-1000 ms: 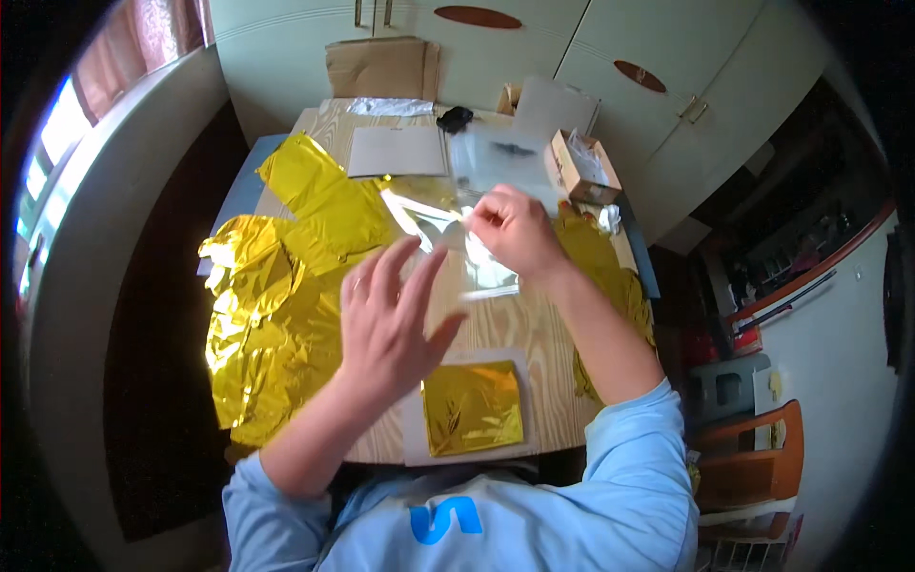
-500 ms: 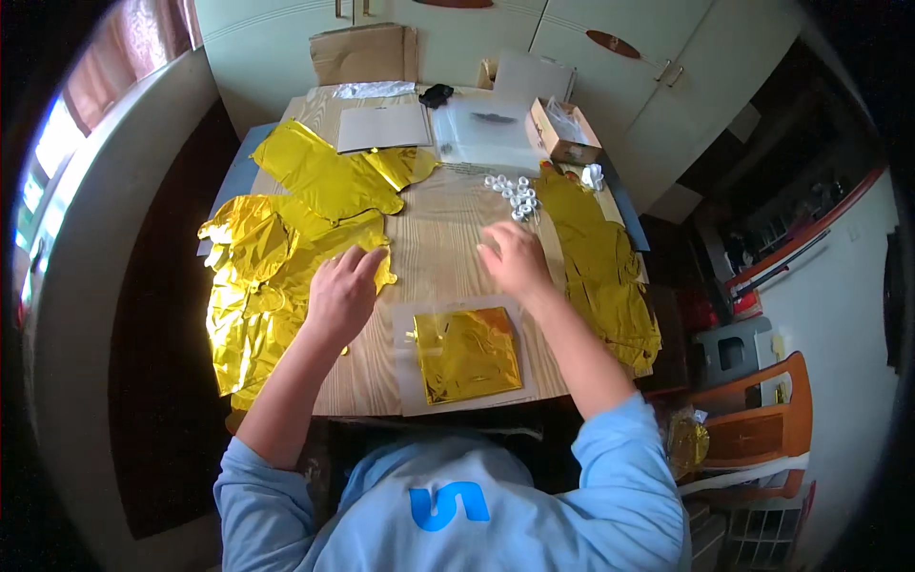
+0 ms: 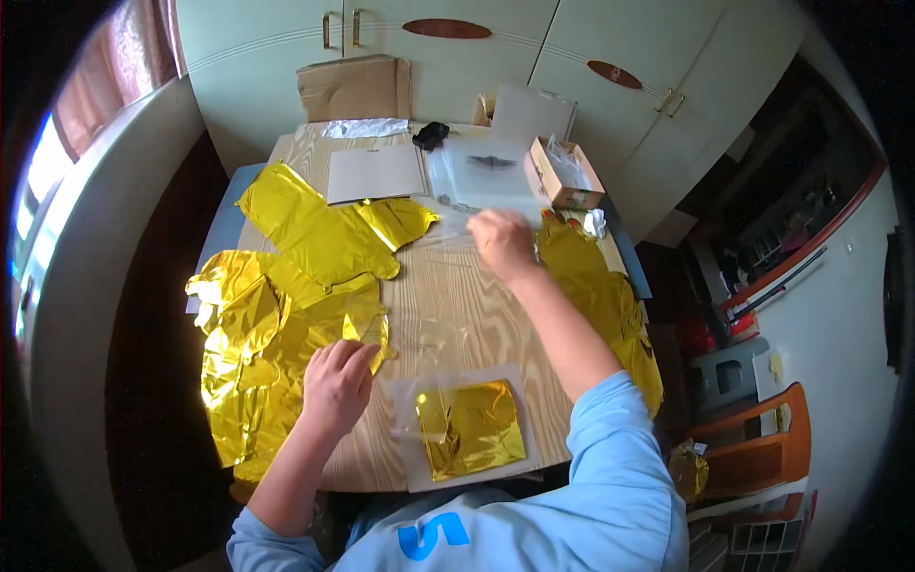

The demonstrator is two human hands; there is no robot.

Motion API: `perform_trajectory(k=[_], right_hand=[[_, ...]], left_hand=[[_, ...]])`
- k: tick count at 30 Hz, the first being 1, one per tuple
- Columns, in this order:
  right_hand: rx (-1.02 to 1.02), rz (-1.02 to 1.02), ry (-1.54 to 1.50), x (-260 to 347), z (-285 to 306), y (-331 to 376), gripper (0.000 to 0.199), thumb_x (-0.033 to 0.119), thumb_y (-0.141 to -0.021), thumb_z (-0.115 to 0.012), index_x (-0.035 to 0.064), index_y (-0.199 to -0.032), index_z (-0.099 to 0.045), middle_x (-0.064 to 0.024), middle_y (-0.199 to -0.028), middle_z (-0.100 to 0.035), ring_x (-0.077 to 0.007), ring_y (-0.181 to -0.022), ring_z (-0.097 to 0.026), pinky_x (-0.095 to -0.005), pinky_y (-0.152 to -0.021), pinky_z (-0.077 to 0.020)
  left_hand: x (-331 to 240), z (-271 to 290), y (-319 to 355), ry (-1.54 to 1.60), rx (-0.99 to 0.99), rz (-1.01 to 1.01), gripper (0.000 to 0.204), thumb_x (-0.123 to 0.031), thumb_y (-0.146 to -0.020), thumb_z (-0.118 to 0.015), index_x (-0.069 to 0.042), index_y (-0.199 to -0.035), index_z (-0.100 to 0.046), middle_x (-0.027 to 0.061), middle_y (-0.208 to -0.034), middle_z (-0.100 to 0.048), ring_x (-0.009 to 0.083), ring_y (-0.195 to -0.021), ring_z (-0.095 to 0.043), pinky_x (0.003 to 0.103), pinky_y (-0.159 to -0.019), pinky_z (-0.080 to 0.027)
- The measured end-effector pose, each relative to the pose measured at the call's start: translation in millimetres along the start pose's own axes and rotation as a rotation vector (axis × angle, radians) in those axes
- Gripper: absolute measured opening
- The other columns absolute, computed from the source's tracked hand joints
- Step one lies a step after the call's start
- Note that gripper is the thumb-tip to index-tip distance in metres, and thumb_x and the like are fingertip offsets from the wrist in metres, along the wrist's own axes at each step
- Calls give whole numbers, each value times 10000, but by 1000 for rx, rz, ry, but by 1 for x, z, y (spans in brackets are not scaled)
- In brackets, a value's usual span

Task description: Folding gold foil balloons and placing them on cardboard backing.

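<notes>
Partly blurred right hand [image 3: 502,243], curled left hand [image 3: 338,386], cannot tell if grasping, faint clear film [image 3: 408,415] overlapping gold packet [image 3: 479,431]

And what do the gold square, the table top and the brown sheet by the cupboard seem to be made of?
Gold square: probably metallised plastic film, glossy; it shows bright highlights and creases.
Table top: wood or wood-look laminate, smooth; wavy grain lines show.
Brown sheet: likely cardboard, matte; plain brown without shine.

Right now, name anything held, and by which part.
Cannot tell: the left hand and blurred right hand both look curled, but no held thing shows clearly.
</notes>
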State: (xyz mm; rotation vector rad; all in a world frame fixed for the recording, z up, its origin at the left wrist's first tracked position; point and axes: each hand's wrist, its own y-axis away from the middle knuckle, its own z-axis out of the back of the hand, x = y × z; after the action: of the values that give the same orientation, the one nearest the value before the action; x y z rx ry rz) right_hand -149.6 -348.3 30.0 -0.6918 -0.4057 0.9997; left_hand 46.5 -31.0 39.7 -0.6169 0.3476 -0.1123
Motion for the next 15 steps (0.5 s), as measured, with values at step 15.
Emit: perform_trajectory(k=[15], right_hand=[[452,-277,225,-147,-38,-13,172,191,-906,-617,75,-984,-718,-115,-1014,-732,-329,-974,-681,-438,-899,-521]], left_hand=[[-5,-23,-18,68,95,-15,350,-29,-743,-675,-106,-1085,-689,54,-940,-633,232,-838,-620,376,-740,-479]])
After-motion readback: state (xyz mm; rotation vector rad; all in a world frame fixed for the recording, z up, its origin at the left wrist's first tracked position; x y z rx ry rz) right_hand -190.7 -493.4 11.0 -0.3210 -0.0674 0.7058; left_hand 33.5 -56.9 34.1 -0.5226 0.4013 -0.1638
